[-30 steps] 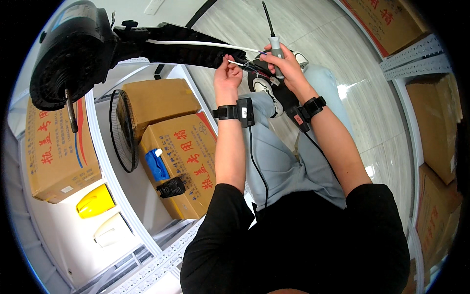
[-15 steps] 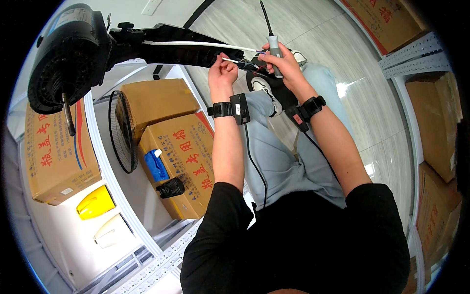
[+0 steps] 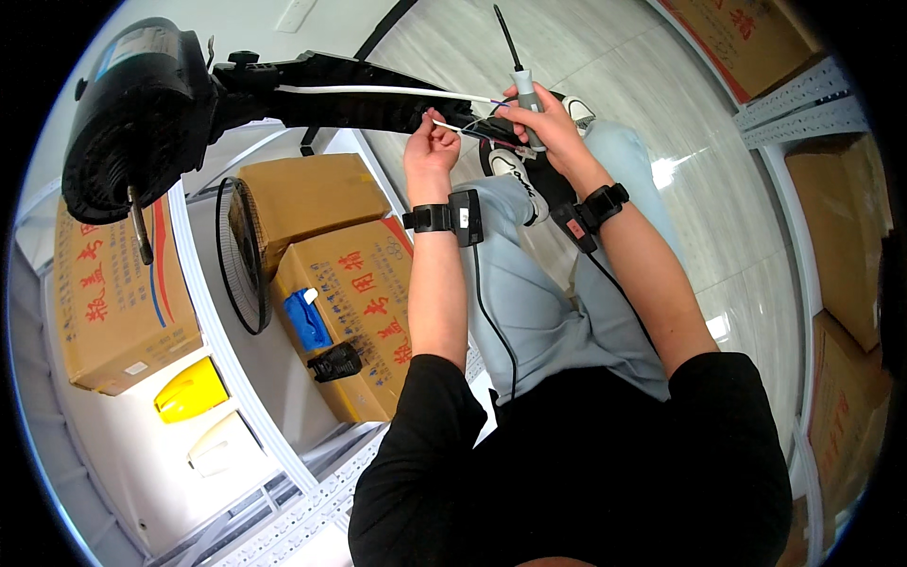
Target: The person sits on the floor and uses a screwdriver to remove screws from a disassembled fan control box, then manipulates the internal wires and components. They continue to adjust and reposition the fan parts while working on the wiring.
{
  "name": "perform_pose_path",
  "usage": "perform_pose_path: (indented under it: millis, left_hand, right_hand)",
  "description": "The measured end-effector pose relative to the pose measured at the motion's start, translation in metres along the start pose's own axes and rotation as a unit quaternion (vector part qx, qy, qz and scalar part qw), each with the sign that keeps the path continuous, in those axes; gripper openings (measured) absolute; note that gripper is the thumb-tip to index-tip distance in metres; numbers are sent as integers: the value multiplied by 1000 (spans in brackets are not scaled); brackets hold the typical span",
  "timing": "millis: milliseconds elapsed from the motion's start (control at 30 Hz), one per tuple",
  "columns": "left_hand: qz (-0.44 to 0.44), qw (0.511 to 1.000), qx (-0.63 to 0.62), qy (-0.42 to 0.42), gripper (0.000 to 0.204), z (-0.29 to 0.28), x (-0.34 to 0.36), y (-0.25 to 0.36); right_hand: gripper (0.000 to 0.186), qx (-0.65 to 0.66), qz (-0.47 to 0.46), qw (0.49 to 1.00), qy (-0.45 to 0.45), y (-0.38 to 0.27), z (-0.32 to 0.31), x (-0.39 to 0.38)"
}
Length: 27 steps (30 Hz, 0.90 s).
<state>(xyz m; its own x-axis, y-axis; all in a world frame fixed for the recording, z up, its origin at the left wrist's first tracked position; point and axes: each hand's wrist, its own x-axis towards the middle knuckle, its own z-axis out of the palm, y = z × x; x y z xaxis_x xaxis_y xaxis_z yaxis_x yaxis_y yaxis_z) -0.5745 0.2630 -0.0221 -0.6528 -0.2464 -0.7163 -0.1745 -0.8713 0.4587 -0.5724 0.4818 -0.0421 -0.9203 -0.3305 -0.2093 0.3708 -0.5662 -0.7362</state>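
My right hand (image 3: pixel 548 125) is closed round the grey handle of a screwdriver (image 3: pixel 526 87), whose dark shaft points up and away. The stripped end of a white cable (image 3: pixel 387 90) reaches the fingers of that hand, with thin coloured wires beside it. Pinched in the fingertips of my left hand (image 3: pixel 432 153) is a second, short white cable (image 3: pixel 445 125), and thin wires run from it toward my right hand. Both hands are at the end of a long black fan body (image 3: pixel 331 93). Its black motor head (image 3: pixel 137 113), with a metal shaft sticking out, is at the upper left.
A round fan grille (image 3: pixel 243 255) stands by cardboard boxes (image 3: pixel 364 312) on the left. A blue item (image 3: pixel 307 319) and a black part (image 3: pixel 334 362) lie on one box. Yellow (image 3: pixel 192 389) and cream plastic parts are on the white shelf. Boxes fill the right rack (image 3: pixel 794 99).
The motor head and fan body sit slightly lower and further right in the picture. The screwdriver tip has shifted a little left. Both hands keep their holds.
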Motion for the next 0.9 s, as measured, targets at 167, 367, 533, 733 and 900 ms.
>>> perform_pose_path:
  millis: [167, 367, 533, 733, 900]
  left_hand:
    - [15, 999, 42, -5, 14, -8, 6, -4]
    - [34, 997, 74, -11, 13, -9, 3, -6]
    - [45, 993, 102, -26, 10, -9, 1, -8]
    - [63, 986, 149, -33, 17, -26, -17, 2]
    - [92, 982, 162, -40, 18, -71, -70, 37]
  right_hand:
    - [36, -6, 2, 1000, 4, 2, 2, 0]
    - [36, -13, 5, 1000, -1, 4, 2, -2]
    - [37, -18, 2, 1000, -6, 4, -1, 0]
    - [34, -32, 21, 999, -20, 2, -1, 3]
    - [36, -98, 27, 994, -28, 11, 3, -4]
